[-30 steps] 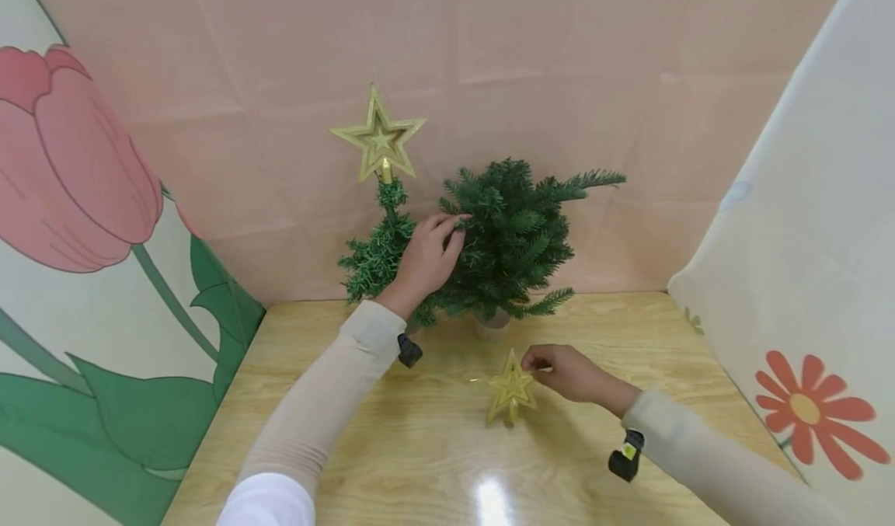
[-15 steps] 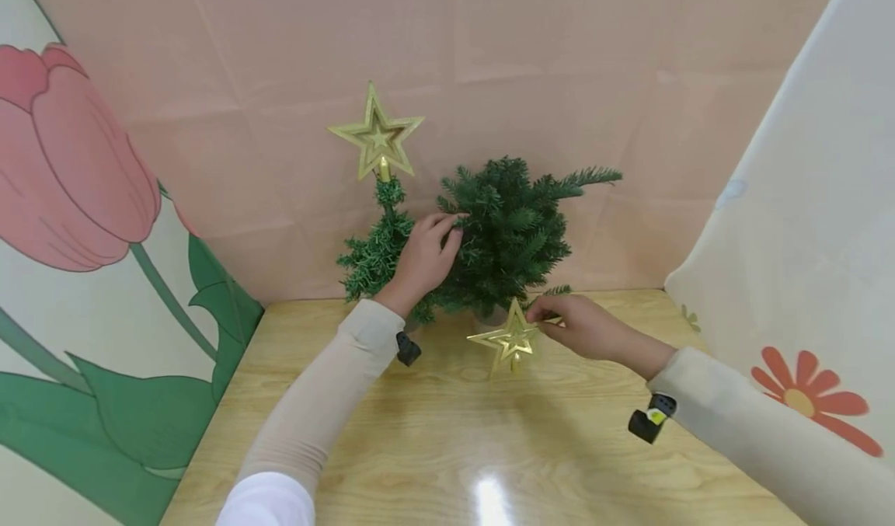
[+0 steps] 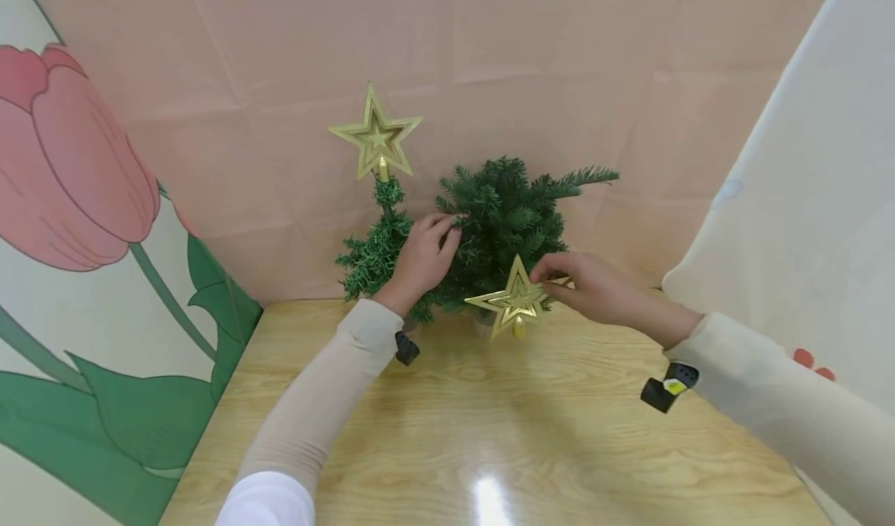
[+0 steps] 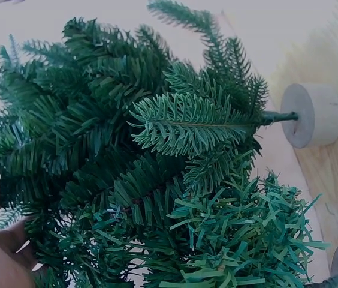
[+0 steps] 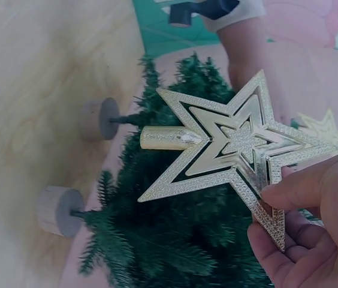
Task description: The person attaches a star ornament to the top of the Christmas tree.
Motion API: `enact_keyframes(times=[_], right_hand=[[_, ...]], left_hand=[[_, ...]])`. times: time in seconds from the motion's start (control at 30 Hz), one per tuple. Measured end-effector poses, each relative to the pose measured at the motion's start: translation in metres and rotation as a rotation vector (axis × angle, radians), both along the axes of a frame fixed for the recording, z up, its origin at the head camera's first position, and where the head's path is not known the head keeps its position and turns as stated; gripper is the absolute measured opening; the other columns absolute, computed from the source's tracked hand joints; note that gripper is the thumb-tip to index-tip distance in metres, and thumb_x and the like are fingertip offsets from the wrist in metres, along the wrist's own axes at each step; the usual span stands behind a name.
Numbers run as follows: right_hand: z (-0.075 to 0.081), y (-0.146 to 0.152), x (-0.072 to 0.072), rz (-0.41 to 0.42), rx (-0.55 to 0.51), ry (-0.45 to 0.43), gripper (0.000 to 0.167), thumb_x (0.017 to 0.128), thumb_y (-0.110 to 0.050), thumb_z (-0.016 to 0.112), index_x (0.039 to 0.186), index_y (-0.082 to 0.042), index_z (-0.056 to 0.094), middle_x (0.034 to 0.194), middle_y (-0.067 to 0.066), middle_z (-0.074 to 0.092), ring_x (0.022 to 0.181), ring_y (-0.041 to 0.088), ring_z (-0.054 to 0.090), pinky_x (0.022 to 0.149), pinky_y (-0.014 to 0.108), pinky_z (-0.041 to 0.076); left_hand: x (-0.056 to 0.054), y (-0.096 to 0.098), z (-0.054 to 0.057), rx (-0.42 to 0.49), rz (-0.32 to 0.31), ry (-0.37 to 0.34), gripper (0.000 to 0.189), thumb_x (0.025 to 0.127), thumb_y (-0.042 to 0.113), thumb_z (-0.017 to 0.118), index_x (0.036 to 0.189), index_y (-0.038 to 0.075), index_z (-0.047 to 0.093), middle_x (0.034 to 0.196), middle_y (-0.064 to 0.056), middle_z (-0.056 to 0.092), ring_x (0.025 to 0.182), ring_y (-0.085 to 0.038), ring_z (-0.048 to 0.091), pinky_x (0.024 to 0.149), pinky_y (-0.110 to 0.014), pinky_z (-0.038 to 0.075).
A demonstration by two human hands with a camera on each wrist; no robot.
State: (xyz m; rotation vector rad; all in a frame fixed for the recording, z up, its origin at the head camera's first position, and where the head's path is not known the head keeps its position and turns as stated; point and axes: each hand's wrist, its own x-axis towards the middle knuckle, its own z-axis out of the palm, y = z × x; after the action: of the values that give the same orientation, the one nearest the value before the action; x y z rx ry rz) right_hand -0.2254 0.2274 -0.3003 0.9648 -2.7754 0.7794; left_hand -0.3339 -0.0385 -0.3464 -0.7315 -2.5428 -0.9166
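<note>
Fingers (image 5: 271, 255) and thumb of the right hand (image 3: 594, 285) are clamped on one point of a gold star (image 3: 519, 301), held in front of the darker tree (image 3: 506, 215) on the right, while the left hand (image 3: 423, 258) is at that tree's left side, whether gripping I cannot tell. Right-wrist view bares two round bases (image 5: 52, 210), mostly hidden from the head view. Since a second ago, the star has risen in the head view; the left hand has stayed.

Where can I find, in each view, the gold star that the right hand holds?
Head: the gold star is just below and right of centre, in the right hand.
Left wrist: not in this picture.
Right wrist: the gold star lies across the middle.
Shared landmark: the fuller, dark green tree.
</note>
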Motion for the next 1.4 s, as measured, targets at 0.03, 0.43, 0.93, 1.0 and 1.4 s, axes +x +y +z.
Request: enact_keyframes(times=[0.03, 0.43, 0.93, 1.0, 1.4], right_hand=[[0.003, 0.000, 0.000, 0.002, -0.004, 0.003, 0.016, 0.094, 0.000, 0.062, 0.106, -0.011, 0.067, 0.101, 0.000, 0.067, 0.095, 0.017, 0.063, 0.082, 0.040, 0.054], [0.032, -0.002, -0.003, -0.018, -0.068, 0.055, 0.017, 0.096, 0.001, 0.059, 0.110, -0.005, 0.066, 0.104, 0.007, 0.066, 0.098, 0.022, 0.062, 0.086, 0.044, 0.052], [0.056, -0.005, -0.011, -0.094, -0.131, 0.156, 0.017, 0.096, 0.002, 0.057, 0.110, -0.002, 0.066, 0.109, 0.011, 0.066, 0.103, 0.028, 0.061, 0.085, 0.046, 0.053], [0.059, -0.006, -0.012, -0.103, -0.150, 0.171, 0.017, 0.096, 0.002, 0.057, 0.110, -0.001, 0.066, 0.110, 0.013, 0.066, 0.102, 0.028, 0.062, 0.085, 0.045, 0.053], [0.076, -0.017, -0.016, -0.183, -0.280, 0.276, 0.016, 0.098, -0.005, 0.057, 0.110, -0.003, 0.066, 0.110, 0.008, 0.067, 0.103, 0.022, 0.062, 0.088, 0.037, 0.052]], left_hand=[[0.000, 0.000, 0.000, 0.000, -0.002, -0.001, 0.049, 0.106, 0.041, 0.034, 0.143, 0.012, 0.051, 0.144, -0.006, 0.046, 0.136, -0.024, 0.037, 0.108, -0.042, 0.036], [0.001, -0.001, 0.001, -0.010, -0.005, 0.002, 0.049, 0.107, 0.041, 0.034, 0.142, 0.012, 0.052, 0.144, -0.006, 0.046, 0.136, -0.024, 0.037, 0.109, -0.042, 0.034], [0.000, -0.001, -0.002, -0.025, -0.012, 0.007, 0.049, 0.107, 0.040, 0.034, 0.140, 0.009, 0.054, 0.144, -0.008, 0.046, 0.136, -0.025, 0.038, 0.110, -0.042, 0.034], [0.000, -0.001, -0.002, -0.022, -0.013, 0.007, 0.049, 0.107, 0.040, 0.034, 0.140, 0.009, 0.054, 0.144, -0.008, 0.046, 0.135, -0.026, 0.038, 0.109, -0.042, 0.035], [0.001, -0.001, -0.002, -0.022, -0.006, 0.005, 0.051, 0.107, 0.042, 0.034, 0.140, 0.009, 0.055, 0.144, -0.007, 0.046, 0.135, -0.025, 0.038, 0.109, -0.042, 0.035]])
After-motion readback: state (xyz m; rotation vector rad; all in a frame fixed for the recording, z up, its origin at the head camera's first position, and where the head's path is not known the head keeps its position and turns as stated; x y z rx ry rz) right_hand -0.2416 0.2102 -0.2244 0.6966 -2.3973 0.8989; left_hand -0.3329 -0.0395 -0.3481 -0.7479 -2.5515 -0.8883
